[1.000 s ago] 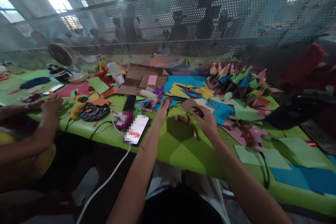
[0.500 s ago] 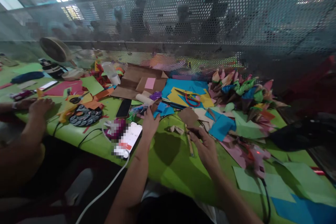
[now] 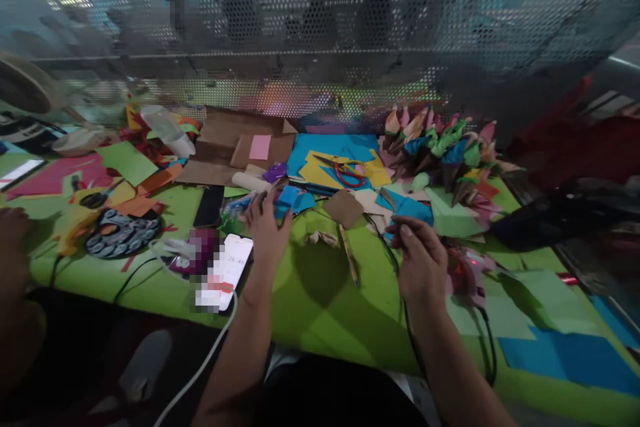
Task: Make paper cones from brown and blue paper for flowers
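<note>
My left hand (image 3: pixel 267 227) has its fingers spread over a small clear plastic bag (image 3: pixel 235 210) and a folded blue paper piece (image 3: pixel 295 199). My right hand (image 3: pixel 423 257) is raised beside a blue paper sheet (image 3: pixel 417 210), with thumb and fingers pressed together. Whatever lies between those fingertips is too small to make out. A thin black cord (image 3: pixel 407 330) runs down past this hand. Between my hands lie a pencil (image 3: pixel 349 257), a crumpled scrap of brown paper (image 3: pixel 323 238) and a brown paper disc (image 3: pixel 344 208).
Red-handled scissors (image 3: pixel 350 177) rest on yellow paper. Paper flowers (image 3: pixel 445 147) are bunched at the back right. A pink glue gun (image 3: pixel 473 273) with a red light lies at right. A lit phone (image 3: pixel 227 273) is left of my left forearm. Another person's hand (image 3: pixel 15 233) shows at far left.
My view has tilted down and turned. The left hand's fingers have spread. My right hand has moved away from the pencil, rightward and up, and a black cord now shows beside it.
</note>
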{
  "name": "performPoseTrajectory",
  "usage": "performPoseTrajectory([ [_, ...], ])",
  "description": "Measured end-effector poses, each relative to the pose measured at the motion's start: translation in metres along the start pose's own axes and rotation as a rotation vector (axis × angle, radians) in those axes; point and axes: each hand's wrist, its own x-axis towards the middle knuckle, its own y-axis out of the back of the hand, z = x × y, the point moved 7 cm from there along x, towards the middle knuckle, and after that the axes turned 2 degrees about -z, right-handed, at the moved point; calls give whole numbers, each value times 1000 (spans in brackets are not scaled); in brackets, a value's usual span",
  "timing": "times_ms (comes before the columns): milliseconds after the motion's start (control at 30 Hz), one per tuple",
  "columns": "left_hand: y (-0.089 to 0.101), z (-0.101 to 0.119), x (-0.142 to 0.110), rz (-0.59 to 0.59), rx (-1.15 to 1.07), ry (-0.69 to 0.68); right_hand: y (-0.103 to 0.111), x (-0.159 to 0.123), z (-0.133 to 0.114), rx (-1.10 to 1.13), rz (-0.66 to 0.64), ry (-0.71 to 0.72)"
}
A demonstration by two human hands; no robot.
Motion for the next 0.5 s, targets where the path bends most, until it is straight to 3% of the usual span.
performPoseTrajectory([
  [167,-20,43,-25,-220,-141,-248,5,3,14,156,52,-136],
  [333,-40,78,-59,-484,-240,-439,7,2,24,84,-18,-149],
  [500,-39,85,-69,-517,-300,-505,8,0,38,11,-40,-195],
])
